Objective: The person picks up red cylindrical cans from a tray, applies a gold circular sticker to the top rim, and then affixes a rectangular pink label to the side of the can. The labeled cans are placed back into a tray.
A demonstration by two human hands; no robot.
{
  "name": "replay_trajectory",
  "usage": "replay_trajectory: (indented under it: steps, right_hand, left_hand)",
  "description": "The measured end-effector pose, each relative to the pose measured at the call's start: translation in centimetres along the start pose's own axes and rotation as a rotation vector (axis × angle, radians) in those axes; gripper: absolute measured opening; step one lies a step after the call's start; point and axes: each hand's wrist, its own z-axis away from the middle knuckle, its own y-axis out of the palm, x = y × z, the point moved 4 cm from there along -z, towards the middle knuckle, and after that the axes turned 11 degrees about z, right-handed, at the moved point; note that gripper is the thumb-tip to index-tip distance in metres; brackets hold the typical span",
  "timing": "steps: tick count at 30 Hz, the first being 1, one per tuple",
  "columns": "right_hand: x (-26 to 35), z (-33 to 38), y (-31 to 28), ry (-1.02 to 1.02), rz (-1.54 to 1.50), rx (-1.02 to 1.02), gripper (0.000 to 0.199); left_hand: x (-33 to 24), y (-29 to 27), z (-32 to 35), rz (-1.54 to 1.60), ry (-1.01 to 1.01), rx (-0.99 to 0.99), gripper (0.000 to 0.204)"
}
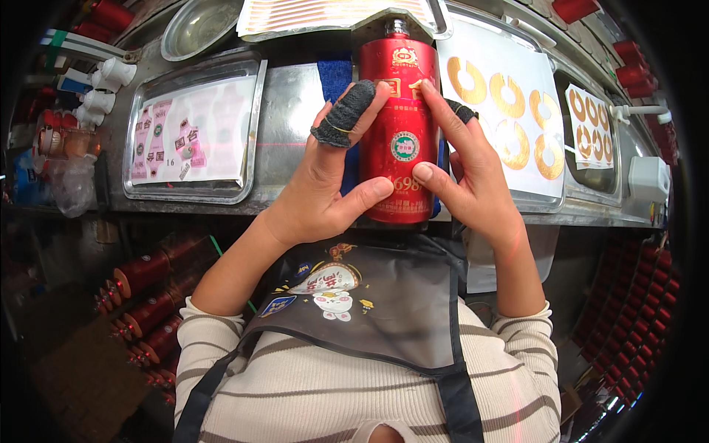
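A red bottle with gold and green-white markings lies before me, its silvery neck pointing away, over a blue cloth. My left hand grips its left side; the thumb rests low on the front and the fingertips reach the label area. Dark fabric, held by a band, wraps one finger of that hand. On the opposite side my right hand presses the bottle with thumb and fingertips. A smaller dark wrap shows on one of its fingers. The bottle's underside is hidden.
To the left, a metal tray bears pink-printed label sheets. On the right, gold C-shaped stickers cover a white sheet; a smaller tray lies beyond. A metal bowl stands far left. Red bottles lie below the table.
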Motion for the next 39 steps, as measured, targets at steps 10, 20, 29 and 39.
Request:
replay_trajectory:
  steps: [10, 20, 29, 39]
  right_hand:
    - [0.1, -0.6, -0.6, -0.117, 0.04, -0.006, 0.075]
    - [-0.5, -0.8, -0.3, -0.062, -0.058, 0.063, 0.085]
    - [-0.1, 0.2, -0.5, 0.006, -0.007, 0.143, 0.09]
    - [0.8, -1.8, -0.7, -0.113, 0.084, -0.016, 0.081]
  left_hand:
    - [-0.1, 0.0, 0.0, -0.032, -0.024, 0.059, 0.084]
    - [0.2, 0.0, 0.2, 0.228, -0.043, -0.024, 0.083]
    - [0.9, -0.7, 0.8, 0.011, -0.086, 0.035, 0.085]
    - [0.5, -0.4, 0.6, -0.067, -0.034, 0.021, 0.083]
